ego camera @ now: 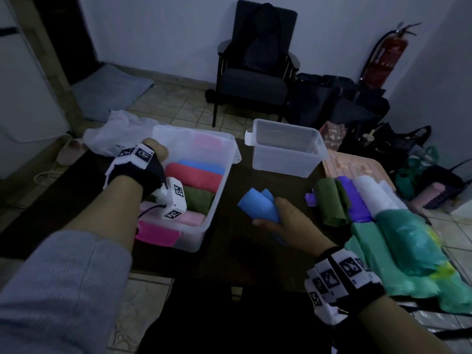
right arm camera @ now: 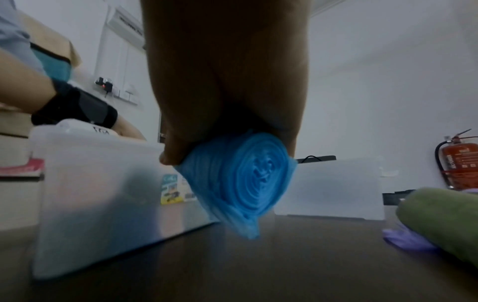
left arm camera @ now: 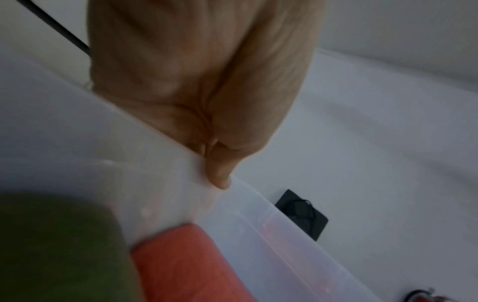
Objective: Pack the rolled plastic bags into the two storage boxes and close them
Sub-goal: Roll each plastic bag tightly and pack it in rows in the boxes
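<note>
My left hand (ego camera: 155,150) grips the far left rim of the clear storage box (ego camera: 218,200); in the left wrist view its fingers (left arm camera: 218,173) pinch the box's wall (left arm camera: 261,226). Inside lie a red roll (ego camera: 194,176), a blue one (ego camera: 203,166), a green one (ego camera: 199,196) and pink ones (ego camera: 191,217). My right hand (ego camera: 275,212) holds a blue rolled bag (ego camera: 256,205) just above the dark table between the boxes; its coiled end (right arm camera: 243,177) faces the right wrist camera. The second clear box (ego camera: 286,154) stands without rolls in it, farther right.
Green (ego camera: 332,200), purple (ego camera: 355,201), white (ego camera: 375,192) and teal (ego camera: 403,241) rolls lie at the table's right. A peach lid-like board (ego camera: 357,164) lies behind them. A white plastic bag (ego camera: 120,134) sits behind the left box. A chair (ego camera: 255,80) and floor bags stand beyond.
</note>
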A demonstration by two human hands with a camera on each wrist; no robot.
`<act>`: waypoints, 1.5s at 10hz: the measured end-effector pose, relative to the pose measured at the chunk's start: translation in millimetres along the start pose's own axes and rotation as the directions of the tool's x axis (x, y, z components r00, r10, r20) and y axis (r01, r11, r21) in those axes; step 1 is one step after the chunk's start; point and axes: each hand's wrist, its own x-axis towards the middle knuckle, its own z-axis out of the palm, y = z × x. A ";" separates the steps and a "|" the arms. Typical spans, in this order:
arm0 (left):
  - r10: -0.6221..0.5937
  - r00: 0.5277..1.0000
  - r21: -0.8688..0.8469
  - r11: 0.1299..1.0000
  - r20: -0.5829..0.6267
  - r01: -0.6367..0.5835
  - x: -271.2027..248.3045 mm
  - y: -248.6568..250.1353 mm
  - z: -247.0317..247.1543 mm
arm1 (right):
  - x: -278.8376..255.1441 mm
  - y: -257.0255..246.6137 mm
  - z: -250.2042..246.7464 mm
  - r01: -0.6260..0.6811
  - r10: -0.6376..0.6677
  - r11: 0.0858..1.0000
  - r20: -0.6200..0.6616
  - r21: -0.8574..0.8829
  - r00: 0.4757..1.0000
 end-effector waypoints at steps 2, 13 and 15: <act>-0.038 0.997 -0.250 0.968 -0.074 0.018 -101.5 24.4 -35.8 | 14.3 -36.2 -27.9 0.120 -0.085 0.984 -0.240 0.135 0.967; 0.000 0.918 -0.573 0.781 -0.397 -0.249 -177.6 -29.2 -20.8 | 101.1 -174.7 -17.5 0.230 -0.174 0.891 0.174 -0.392 0.969; -0.013 0.913 -0.587 0.770 -0.407 -0.251 -179.6 -28.3 -20.0 | 98.2 -177.7 -5.9 0.262 -0.218 0.839 0.146 -0.476 0.965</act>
